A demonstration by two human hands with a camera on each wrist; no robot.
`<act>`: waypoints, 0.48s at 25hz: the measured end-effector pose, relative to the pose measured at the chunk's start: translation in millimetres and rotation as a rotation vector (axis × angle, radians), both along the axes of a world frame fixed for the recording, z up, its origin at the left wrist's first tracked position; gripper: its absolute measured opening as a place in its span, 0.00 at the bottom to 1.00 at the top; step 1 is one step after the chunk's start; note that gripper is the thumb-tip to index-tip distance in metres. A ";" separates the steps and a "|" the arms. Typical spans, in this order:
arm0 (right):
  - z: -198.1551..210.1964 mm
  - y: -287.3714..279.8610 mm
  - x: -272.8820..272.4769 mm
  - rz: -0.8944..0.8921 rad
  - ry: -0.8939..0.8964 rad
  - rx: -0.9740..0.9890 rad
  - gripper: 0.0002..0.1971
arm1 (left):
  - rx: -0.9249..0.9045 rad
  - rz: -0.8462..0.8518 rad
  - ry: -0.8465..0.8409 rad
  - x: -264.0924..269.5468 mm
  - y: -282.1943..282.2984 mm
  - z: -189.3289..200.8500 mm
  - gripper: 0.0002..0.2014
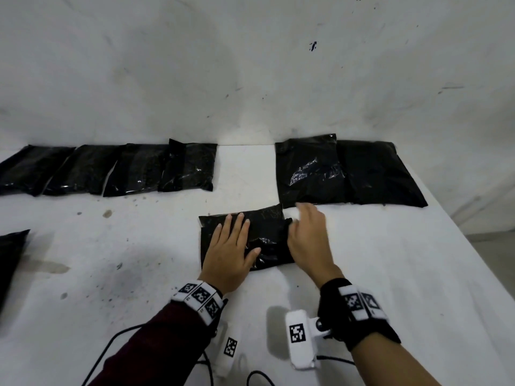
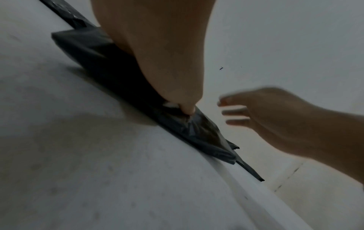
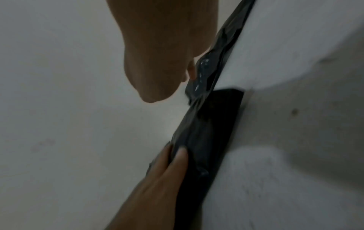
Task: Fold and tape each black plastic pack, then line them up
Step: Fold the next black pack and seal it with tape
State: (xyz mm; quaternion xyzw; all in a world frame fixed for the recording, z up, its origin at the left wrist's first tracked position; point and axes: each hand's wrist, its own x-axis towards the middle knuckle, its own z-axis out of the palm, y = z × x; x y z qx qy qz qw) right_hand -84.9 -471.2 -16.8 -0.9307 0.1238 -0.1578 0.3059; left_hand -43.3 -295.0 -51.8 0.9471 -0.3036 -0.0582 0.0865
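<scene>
Four packs (image 1: 108,168) already lie in a row at the desk's (image 1: 139,246) far left; two unfolded packs (image 1: 348,174) wait on the right. The left hand (image 1: 231,252), its grip spread flat, presses the folded pack (image 1: 267,232), while the right hand (image 1: 309,238) hovers with fingers loosely spread, holding nothing, so taping seems still due.

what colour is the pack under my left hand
Black, glossy plastic pack; the head view shows it best, with the left hand flat on it.

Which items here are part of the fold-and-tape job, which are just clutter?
In the job: pack being folded, left hand flat on it, right hand at its edge, row of four packs, unfolded packs.
Just there: table, black cable.
</scene>
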 end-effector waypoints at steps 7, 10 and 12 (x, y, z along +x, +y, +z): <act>-39.8 32.1 25.8 0.384 0.233 -0.195 0.38 | -0.241 0.039 0.025 4.5 1.4 -2.9 0.36; -42.2 28.4 24.3 0.383 0.226 -0.179 0.38 | -0.340 0.116 0.105 7.8 2.8 -5.4 0.35; -42.7 28.8 25.0 0.342 0.235 -0.180 0.40 | -0.275 0.162 0.041 7.8 7.9 -10.1 0.35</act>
